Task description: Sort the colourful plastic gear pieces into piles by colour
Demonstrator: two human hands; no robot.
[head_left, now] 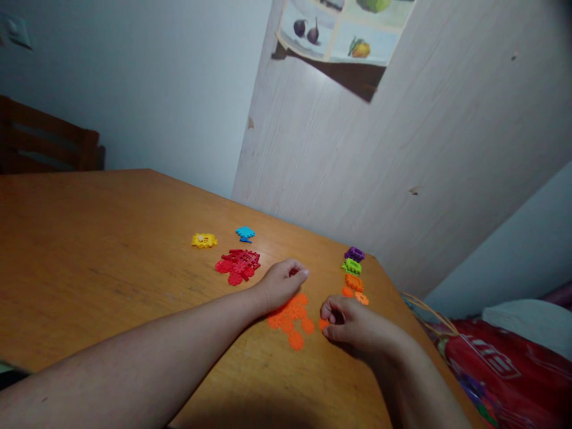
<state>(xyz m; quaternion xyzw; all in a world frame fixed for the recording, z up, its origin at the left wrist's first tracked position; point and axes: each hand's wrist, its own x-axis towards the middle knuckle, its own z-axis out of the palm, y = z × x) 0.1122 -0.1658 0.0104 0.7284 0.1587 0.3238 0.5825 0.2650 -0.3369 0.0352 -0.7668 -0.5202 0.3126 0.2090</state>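
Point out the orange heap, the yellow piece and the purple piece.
Orange heap (292,313), head view: on its middle discs.
Yellow piece (205,242), head view: near its middle.
Purple piece (354,254), head view: near its middle.

This looks like a room in a home. A brown wooden table (134,226) with a worn, scuffed top stands close to a plain pale wall (174,89), and beyond its left end is the slatted back of a dark brown wooden chair (49,140). A white square switch or socket plate (16,31) sits on that wall. On a grey wood-grain panel (330,137) hangs a paper sheet of painted fruit (342,33), its lower edge ragged. Toy-like orange plastic discs (292,313) and toothed red plastic pieces (239,265) suggest household play. Beside the table, a glossy red bag-like bundle with pale lettering (491,357) adds domestic clutter.
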